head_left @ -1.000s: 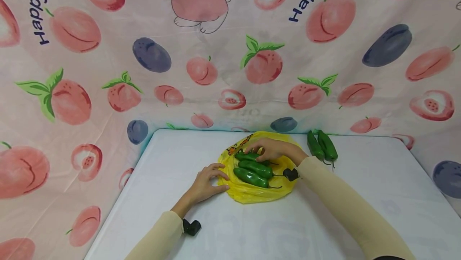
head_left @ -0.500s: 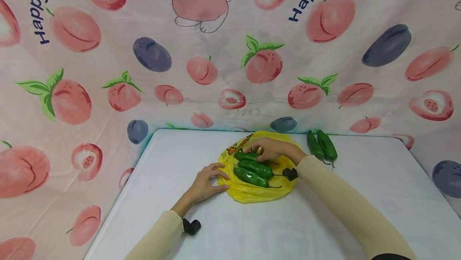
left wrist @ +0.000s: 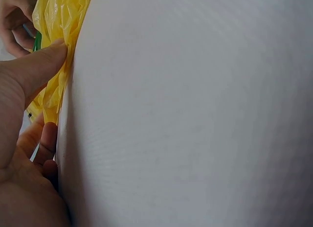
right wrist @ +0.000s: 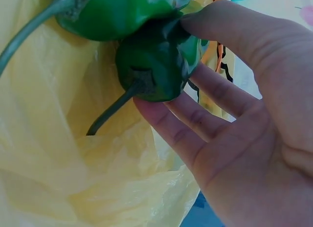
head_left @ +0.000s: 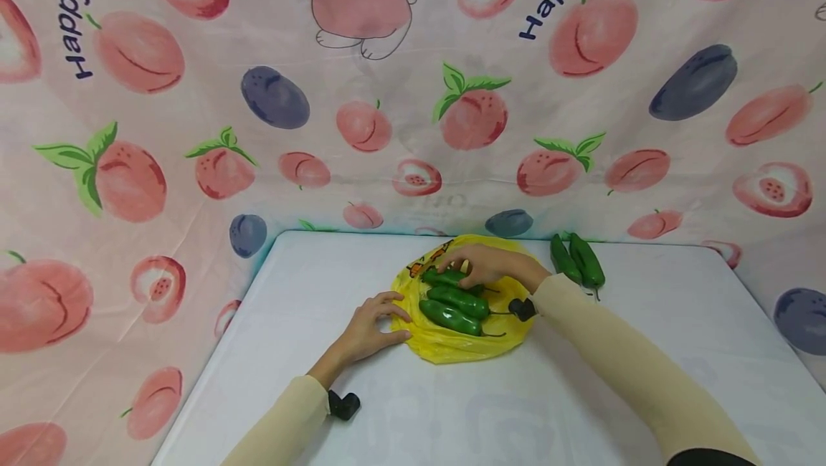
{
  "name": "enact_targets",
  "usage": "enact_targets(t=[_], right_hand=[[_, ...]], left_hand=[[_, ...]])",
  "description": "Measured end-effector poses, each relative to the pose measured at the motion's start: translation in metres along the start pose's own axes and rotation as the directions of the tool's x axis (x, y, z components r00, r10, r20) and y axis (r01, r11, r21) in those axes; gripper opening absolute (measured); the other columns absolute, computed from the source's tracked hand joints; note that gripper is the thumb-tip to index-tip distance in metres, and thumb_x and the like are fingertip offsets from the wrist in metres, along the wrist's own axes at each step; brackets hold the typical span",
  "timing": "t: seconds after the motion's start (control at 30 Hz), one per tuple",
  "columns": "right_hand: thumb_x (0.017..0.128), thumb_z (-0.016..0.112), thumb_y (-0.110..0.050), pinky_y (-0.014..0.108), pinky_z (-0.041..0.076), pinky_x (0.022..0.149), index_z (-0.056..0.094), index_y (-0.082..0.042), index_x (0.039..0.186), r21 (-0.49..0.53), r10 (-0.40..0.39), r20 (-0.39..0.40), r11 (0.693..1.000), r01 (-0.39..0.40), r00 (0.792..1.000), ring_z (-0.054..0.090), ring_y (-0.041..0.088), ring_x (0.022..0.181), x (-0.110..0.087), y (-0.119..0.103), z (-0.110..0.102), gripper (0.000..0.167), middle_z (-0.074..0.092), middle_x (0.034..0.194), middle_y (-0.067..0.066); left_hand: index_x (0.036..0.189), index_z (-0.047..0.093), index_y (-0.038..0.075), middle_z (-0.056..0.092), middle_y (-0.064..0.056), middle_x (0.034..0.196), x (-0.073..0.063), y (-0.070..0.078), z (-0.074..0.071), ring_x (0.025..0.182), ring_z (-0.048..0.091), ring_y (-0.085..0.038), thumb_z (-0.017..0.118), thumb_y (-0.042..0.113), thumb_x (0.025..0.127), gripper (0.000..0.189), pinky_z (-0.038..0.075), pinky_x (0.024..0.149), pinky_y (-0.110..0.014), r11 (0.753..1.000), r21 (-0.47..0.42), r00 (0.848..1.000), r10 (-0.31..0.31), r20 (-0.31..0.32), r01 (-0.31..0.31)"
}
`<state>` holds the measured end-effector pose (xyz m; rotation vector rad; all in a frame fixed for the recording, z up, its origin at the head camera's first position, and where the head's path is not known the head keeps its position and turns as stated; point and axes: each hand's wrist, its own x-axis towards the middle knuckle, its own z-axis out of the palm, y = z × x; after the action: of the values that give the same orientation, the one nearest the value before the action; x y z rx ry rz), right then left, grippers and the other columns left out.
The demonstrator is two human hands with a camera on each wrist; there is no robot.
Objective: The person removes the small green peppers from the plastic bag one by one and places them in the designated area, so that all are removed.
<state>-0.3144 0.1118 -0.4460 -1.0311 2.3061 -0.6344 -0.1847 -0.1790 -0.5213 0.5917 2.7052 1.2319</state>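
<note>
The head view shows the whole yellow bag [head_left: 471,353] on the white surface [head_left: 452,409], with green peppers [head_left: 452,318] lying on it. Only from here I see also the two separate peppers [head_left: 586,262], side by side near the far edge. The right hand [head_left: 480,263] covers part of the farthest pepper [head_left: 445,277] on the bag; the right wrist view shows what is hidden there: its grip pinches this pepper, thumb above and fingers below. The left hand [head_left: 369,330] has its grip loosely spread; the left wrist view shows closely its thumb [left wrist: 46,65] touching the wrinkled bag edge.
</note>
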Motion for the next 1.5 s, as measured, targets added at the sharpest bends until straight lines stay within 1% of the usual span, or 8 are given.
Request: enact_targets(t=[0.2, 0.53, 0.77, 0.9, 1.03, 1.2, 1.43, 1.5], right_hand=[[0.096, 0.070, -0.004, 0.038, 0.054, 0.095, 0.062, -0.014, 0.139, -0.006, -0.031, -0.029, 0.999, 0.031, 0.999, 0.059, 0.026, 0.120, -0.004, -0.004, -0.003, 0.046, 0.060, 0.139, 0.007], [0.095, 0.071, -0.005, 0.037, 0.055, 0.094, 0.064, -0.018, 0.137, -0.001, -0.031, -0.071, 1.000, 0.031, 0.997, 0.061, 0.025, 0.118, -0.007, -0.005, -0.002, 0.045, 0.061, 0.135, 0.006], [0.095, 0.071, -0.005, 0.038, 0.055, 0.093, 0.064, -0.016, 0.136, 0.024, -0.052, -0.112, 0.998, 0.055, 0.992, 0.061, 0.027, 0.116, -0.012, -0.007, 0.000, 0.044, 0.062, 0.135, 0.007], [0.096, 0.071, -0.006, 0.038, 0.056, 0.092, 0.064, -0.018, 0.137, 0.036, -0.051, -0.137, 0.998, 0.057, 0.989, 0.061, 0.027, 0.115, -0.016, -0.006, 0.001, 0.043, 0.061, 0.135, 0.007], [0.096, 0.071, -0.007, 0.039, 0.055, 0.093, 0.062, -0.019, 0.138, 0.037, -0.066, -0.169, 0.997, 0.074, 0.983, 0.060, 0.027, 0.118, -0.017, -0.006, 0.001, 0.044, 0.059, 0.140, 0.005], [0.097, 0.070, -0.009, 0.044, 0.054, 0.096, 0.060, -0.018, 0.141, 0.056, -0.076, -0.208, 0.994, 0.090, 0.975, 0.059, 0.032, 0.121, -0.019, -0.009, 0.000, 0.046, 0.059, 0.141, 0.009], [0.097, 0.071, -0.012, 0.044, 0.056, 0.094, 0.057, -0.017, 0.144, 0.081, -0.074, -0.274, 0.992, 0.100, 0.959, 0.066, 0.031, 0.112, -0.019, -0.012, -0.001, 0.049, 0.061, 0.136, 0.015], [0.097, 0.071, -0.011, 0.045, 0.055, 0.095, 0.056, -0.016, 0.145, 0.095, -0.082, -0.296, 0.989, 0.114, 0.952, 0.065, 0.031, 0.113, -0.018, -0.012, 0.000, 0.050, 0.061, 0.136, 0.015]], left_hand=[[0.105, 0.076, 0.028, 0.054, -0.003, 0.147, 0.001, 0.002, -0.001, 0.139, 0.044, -0.034, 0.083, 0.029, 0.088, 0.018, 0.023, 0.112, -0.065, 1.000, 0.005, 1.000, -0.006, -0.001, 0.006], [0.104, 0.076, 0.031, 0.055, -0.002, 0.146, 0.000, -0.001, 0.001, 0.138, 0.045, -0.035, 0.083, 0.031, 0.088, 0.018, 0.023, 0.112, -0.069, 1.000, 0.018, 1.000, 0.003, -0.010, -0.003], [0.105, 0.076, 0.031, 0.055, -0.002, 0.146, -0.001, -0.004, 0.002, 0.137, 0.045, -0.035, 0.083, 0.033, 0.088, 0.018, 0.023, 0.112, -0.070, 1.000, 0.007, 1.000, 0.015, -0.013, -0.015], [0.105, 0.076, 0.032, 0.055, -0.002, 0.146, -0.001, -0.003, 0.002, 0.138, 0.045, -0.035, 0.083, 0.033, 0.088, 0.018, 0.023, 0.112, -0.070, 1.000, 0.007, 1.000, 0.012, -0.011, -0.012], [0.105, 0.076, 0.031, 0.055, -0.003, 0.146, -0.002, -0.003, 0.002, 0.138, 0.045, -0.035, 0.083, 0.032, 0.088, 0.018, 0.023, 0.112, -0.070, 1.000, 0.009, 1.000, 0.013, -0.014, -0.013], [0.105, 0.076, 0.031, 0.055, -0.003, 0.146, -0.002, -0.003, 0.001, 0.138, 0.045, -0.035, 0.083, 0.032, 0.088, 0.018, 0.022, 0.112, -0.070, 1.000, 0.003, 1.000, 0.009, -0.013, -0.009], [0.105, 0.076, 0.030, 0.055, -0.004, 0.147, -0.002, -0.002, 0.002, 0.138, 0.045, -0.036, 0.083, 0.031, 0.088, 0.018, 0.022, 0.112, -0.070, 1.000, -0.002, 1.000, 0.014, -0.018, -0.015], [0.105, 0.076, 0.031, 0.055, -0.003, 0.147, -0.001, -0.001, 0.002, 0.138, 0.044, -0.035, 0.083, 0.031, 0.088, 0.018, 0.022, 0.113, -0.070, 1.000, -0.003, 1.000, 0.013, -0.016, -0.013]])
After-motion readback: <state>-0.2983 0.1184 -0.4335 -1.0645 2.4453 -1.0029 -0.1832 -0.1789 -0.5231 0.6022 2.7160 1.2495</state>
